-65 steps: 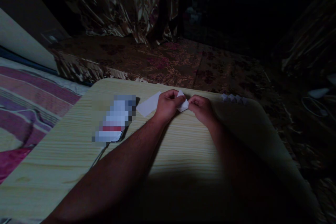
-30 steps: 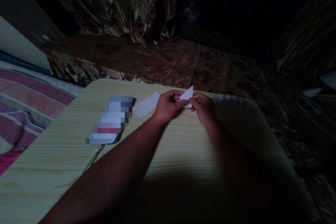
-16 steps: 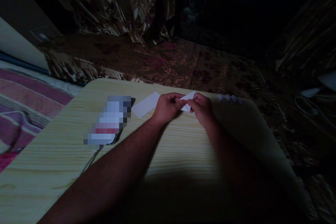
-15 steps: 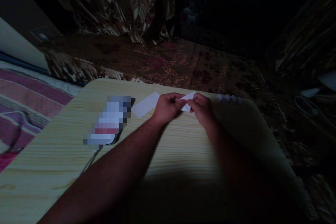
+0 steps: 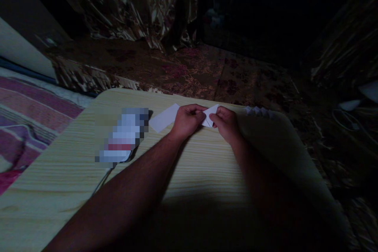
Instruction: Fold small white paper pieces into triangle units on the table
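Above the far part of the wooden table (image 5: 201,165), a small white folded paper (image 5: 210,115) is pinched between both hands. A dark crease line runs across its lower part, and one corner points up. My left hand (image 5: 189,119) is closed on its left side, thumb on top. On its right side, my right hand (image 5: 226,123) is closed with the thumb pressed on the face; the fingers behind are partly hidden. A flat white paper strip (image 5: 164,118) lies just left of my left hand.
Several small folded paper pieces (image 5: 260,112) stand in a row near the table's far right edge. At left lies a blurred-out device (image 5: 124,134) with a white cable (image 5: 102,181). Beyond the table is a patterned cloth surface (image 5: 177,69); striped bedding (image 5: 32,110) is at far left.
The thumbs have drawn slightly apart, so more of the folded paper's face shows between them. The paper strip and the row of folded pieces rest as before.
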The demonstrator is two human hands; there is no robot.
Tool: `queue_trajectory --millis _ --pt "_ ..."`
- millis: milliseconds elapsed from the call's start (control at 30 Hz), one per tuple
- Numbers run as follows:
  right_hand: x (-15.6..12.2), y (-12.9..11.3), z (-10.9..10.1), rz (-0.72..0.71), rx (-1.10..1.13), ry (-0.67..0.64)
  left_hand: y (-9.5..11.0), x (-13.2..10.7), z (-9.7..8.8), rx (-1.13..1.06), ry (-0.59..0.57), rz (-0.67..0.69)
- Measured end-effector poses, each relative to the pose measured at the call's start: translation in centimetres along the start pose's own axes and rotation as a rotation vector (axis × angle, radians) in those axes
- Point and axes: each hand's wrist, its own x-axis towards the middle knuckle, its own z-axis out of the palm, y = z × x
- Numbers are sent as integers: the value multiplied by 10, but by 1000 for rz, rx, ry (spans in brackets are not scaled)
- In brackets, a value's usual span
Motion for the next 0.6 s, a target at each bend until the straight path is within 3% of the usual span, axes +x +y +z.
queue_trajectory --millis 200,600 --pt "-1 -1 1 -38 45 21 -2 2 0 -106 -25 -21" --pt "0 3 -4 -114 68 -40 -1 5 0 -164 37 -12"
